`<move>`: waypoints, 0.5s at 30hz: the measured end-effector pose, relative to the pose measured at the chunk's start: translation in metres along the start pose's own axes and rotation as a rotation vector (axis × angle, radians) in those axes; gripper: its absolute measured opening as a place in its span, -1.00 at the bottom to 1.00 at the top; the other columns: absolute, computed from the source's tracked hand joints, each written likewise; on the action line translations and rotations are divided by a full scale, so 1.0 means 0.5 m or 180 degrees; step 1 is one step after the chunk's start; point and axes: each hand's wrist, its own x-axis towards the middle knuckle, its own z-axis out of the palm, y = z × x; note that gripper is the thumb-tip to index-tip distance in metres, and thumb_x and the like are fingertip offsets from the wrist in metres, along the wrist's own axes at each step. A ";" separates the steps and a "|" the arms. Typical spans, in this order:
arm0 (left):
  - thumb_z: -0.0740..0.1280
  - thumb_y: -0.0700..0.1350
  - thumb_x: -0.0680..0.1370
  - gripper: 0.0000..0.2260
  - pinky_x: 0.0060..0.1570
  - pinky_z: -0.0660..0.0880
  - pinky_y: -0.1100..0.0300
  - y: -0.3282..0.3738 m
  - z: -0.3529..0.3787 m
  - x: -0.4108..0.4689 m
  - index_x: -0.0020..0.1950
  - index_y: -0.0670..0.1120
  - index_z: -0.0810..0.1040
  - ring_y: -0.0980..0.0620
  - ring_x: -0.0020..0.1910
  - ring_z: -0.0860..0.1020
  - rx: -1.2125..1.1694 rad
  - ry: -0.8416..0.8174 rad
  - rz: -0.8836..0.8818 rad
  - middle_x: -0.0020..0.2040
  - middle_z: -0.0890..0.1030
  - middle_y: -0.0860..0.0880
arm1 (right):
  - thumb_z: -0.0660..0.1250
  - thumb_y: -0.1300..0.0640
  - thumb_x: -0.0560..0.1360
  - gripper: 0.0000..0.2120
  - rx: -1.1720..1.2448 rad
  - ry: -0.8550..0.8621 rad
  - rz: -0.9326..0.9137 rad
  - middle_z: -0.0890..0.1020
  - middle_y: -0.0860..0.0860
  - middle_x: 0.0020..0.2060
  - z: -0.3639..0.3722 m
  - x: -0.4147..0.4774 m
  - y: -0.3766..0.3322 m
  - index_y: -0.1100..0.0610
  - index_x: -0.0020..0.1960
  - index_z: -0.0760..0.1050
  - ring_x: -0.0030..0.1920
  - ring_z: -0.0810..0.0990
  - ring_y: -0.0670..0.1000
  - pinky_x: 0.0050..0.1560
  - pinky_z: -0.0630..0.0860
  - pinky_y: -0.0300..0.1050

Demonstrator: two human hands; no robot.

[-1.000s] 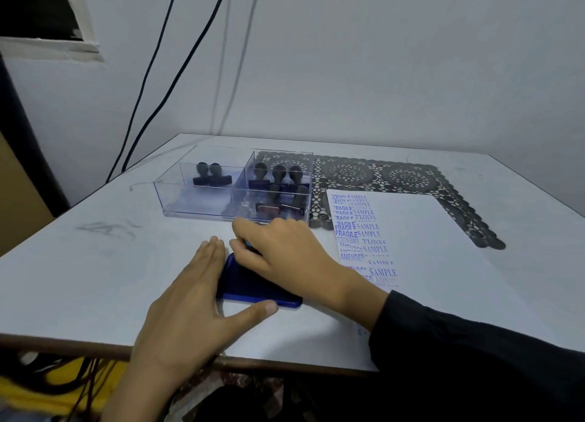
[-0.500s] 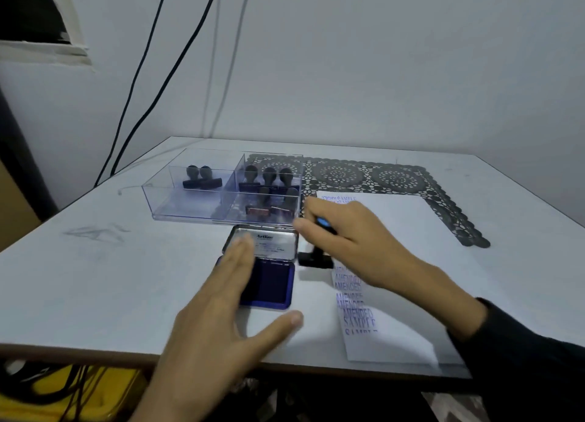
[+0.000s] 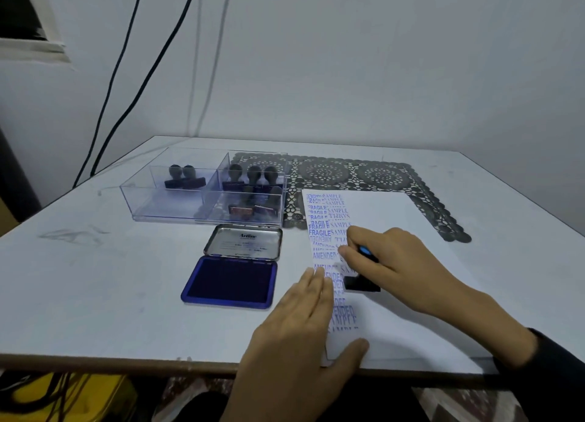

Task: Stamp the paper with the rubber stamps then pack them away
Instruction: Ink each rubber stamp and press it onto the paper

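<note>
A white paper lies on the table, its left strip covered in blue FRAGILE, SAMPLE and AMENDED prints. My right hand grips a black rubber stamp with a blue-tipped handle, its base down on the paper. With fingers straight, my left hand lies flat on the paper's left edge. The blue ink pad sits open to the left, metal lid tipped back. Behind it, a clear plastic organiser holds several black stamps.
A dark lace mat lies under the paper's far end and the organiser's right side. Black cables run down the wall at the left. The table's near edge runs just below my left hand.
My right hand carried the stamp from the ink pad over to the paper and set it down. My left hand left the pad and moved right onto the paper's edge.
</note>
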 end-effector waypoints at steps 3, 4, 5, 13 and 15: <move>-0.13 0.30 0.57 -0.31 0.20 0.39 0.24 0.002 -0.002 0.000 0.27 -0.11 0.58 0.11 0.31 0.46 0.0037 -0.0026 0.0008 0.31 0.53 0.00 | 0.02 -0.20 0.52 -0.70 -0.0092 -0.0008 0.0002 0.37 -0.05 -0.51 0.009 0.000 0.002 -0.07 -0.30 0.15 -0.45 0.34 0.01 -0.42 0.21 -0.08; -0.13 0.30 0.57 -0.31 0.20 0.40 0.23 0.002 -0.002 0.000 0.26 -0.11 0.59 0.11 0.31 0.47 0.0038 -0.0015 0.0021 0.31 0.53 0.00 | 0.02 -0.19 0.51 -0.71 -0.0101 0.0008 0.0009 0.33 -0.04 -0.54 0.012 0.000 0.002 -0.08 -0.30 0.15 -0.46 0.32 0.02 -0.42 0.23 -0.06; -0.13 0.29 0.57 -0.31 0.20 0.41 0.22 0.002 -0.002 0.000 0.26 -0.11 0.59 0.11 0.31 0.47 0.0041 -0.0009 0.0025 0.30 0.54 0.00 | 0.03 -0.18 0.51 -0.72 -0.0094 0.0031 0.0026 0.30 -0.03 -0.56 0.016 0.000 0.001 -0.07 -0.30 0.15 -0.48 0.31 0.03 -0.42 0.24 -0.04; -0.14 0.29 0.57 -0.31 0.22 0.40 0.23 0.003 -0.002 -0.002 0.25 -0.10 0.59 0.12 0.31 0.46 -0.0008 -0.0119 -0.0014 0.30 0.54 0.00 | 0.09 -0.12 0.49 -0.74 -0.0006 0.0184 0.0085 0.33 0.05 -0.53 0.027 -0.008 -0.002 0.02 -0.26 0.19 -0.47 0.31 0.08 -0.44 0.31 0.02; -0.14 0.30 0.57 -0.32 0.23 0.35 0.30 0.005 -0.006 -0.002 0.27 -0.08 0.58 0.14 0.32 0.45 -0.0085 -0.0144 -0.0008 0.31 0.53 0.02 | 0.09 -0.16 0.49 -0.70 0.0132 0.0115 0.0144 0.36 0.03 -0.51 0.025 -0.003 0.004 0.03 -0.28 0.21 -0.46 0.32 0.06 -0.41 0.29 -0.01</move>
